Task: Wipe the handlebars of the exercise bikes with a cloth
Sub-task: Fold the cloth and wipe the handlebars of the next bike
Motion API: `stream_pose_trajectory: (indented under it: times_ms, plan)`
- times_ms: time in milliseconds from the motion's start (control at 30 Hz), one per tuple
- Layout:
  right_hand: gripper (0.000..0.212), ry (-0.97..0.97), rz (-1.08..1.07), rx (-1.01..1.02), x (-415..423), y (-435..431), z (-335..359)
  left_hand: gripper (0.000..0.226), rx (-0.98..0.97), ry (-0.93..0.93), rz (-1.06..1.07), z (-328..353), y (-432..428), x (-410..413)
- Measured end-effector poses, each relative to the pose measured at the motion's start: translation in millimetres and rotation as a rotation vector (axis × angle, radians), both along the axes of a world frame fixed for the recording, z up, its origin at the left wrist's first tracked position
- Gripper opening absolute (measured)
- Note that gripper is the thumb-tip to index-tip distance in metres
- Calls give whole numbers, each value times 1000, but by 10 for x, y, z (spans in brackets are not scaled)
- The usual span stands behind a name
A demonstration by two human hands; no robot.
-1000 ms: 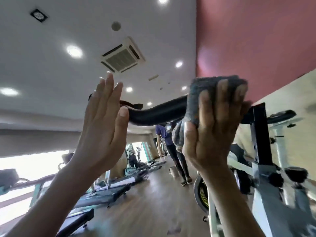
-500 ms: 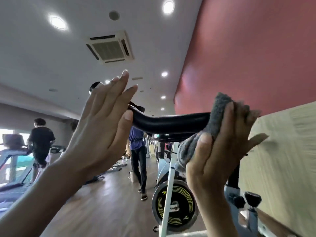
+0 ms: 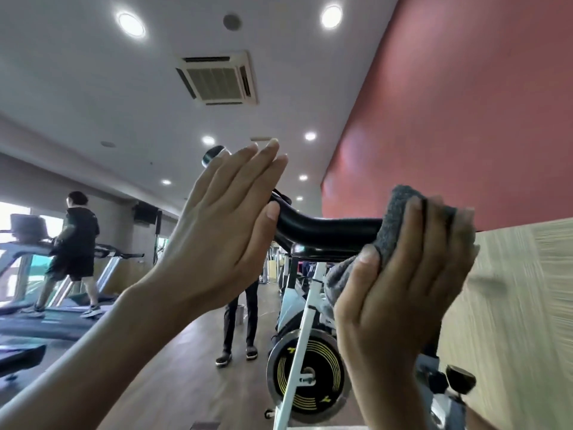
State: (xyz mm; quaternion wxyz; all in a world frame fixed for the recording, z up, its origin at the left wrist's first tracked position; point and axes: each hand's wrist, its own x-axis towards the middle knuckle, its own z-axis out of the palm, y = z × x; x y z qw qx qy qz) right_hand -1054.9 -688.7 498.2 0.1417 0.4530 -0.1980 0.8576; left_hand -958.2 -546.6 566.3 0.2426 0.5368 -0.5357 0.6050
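A black curved handlebar of an exercise bike runs across the middle of the view at head height. My right hand grips a grey cloth wrapped round the bar's right part. My left hand is flat with straight fingers against the bar's left bend, hiding that stretch. The bar's left end cap shows above my fingers.
A white bike frame with a black and yellow flywheel stands below the bar. A person stands on the wooden floor behind it. Another person walks on a treadmill at the left. A red and wood-panel wall is close on the right.
My right hand has slid the cloth to the right along the bar. The view has swung left and up; my left hand stays flat on the bend.
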Motion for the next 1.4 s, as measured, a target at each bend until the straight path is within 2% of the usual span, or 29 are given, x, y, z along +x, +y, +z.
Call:
stream_pose_trajectory:
  times_ms: [67, 200, 267, 400, 600, 733, 900, 1067, 1233, 1400]
  plan:
    - [51, 61, 0, -42, 109, 194, 82, 54, 7, 0, -15, -7, -1, 1]
    - [47, 336, -92, -177, 35, 277, 63, 53, -4, 23, -42, -12, 15, -11]
    - [48, 356, -99, -150, -183, 124, 23, 53, -13, 34, -32, -20, 10, -52]
    - [46, 305, 73, -37, -479, -26, 40, 51, -23, 54, 43, -58, -73, -211]
    - [38, 563, -52, -105, -573, 136, 221, 46, 32, 18, 98, 17, -44, -268]
    - [33, 628, 26, -71, -713, 189, 285, 45, 1, 13, 82, 127, 52, -178]
    - [36, 707, 72, 88, -747, 340, 342, 39, 61, 77, -2, 67, 83, -247]
    - [37, 819, 132, 346, -801, 541, 456, 40, 232, 248, 17, 110, 181, -366]
    - [39, 902, 88, 611, -704, 795, 615, 39, 461, 383, 80, 283, 331, -493]
    - [42, 1132, 133, 609, -684, 949, 674, 40, 630, 433, 164, 482, 442, -581]
